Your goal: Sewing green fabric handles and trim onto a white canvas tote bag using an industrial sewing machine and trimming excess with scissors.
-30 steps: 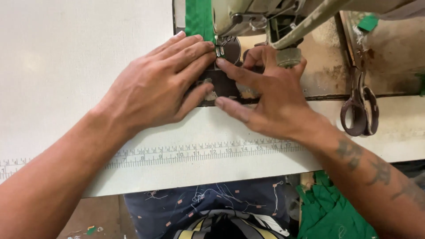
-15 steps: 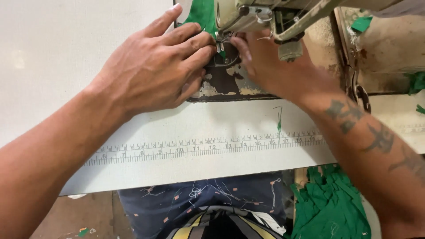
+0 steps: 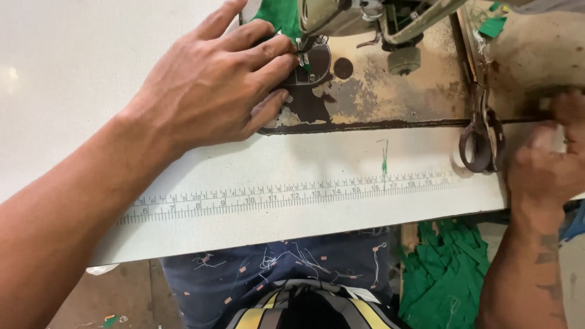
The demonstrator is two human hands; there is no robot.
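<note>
Green fabric point(image 3: 277, 13) lies pinned under the flat, open left hand point(image 3: 219, 79) beside the needle point(image 3: 303, 58).

Left hand point(image 3: 213, 85) on machine bed point(image 3: 390, 91), scissors point(image 3: 481, 137) right, ruler point(image 3: 292, 196) in front

- Bright, even light; soft glare patch on the white table point(image 3: 73, 73) at far left.
- Right hand point(image 3: 548, 164) at right edge motion-blurred.
- Left hand point(image 3: 213, 85) sharp.
</note>
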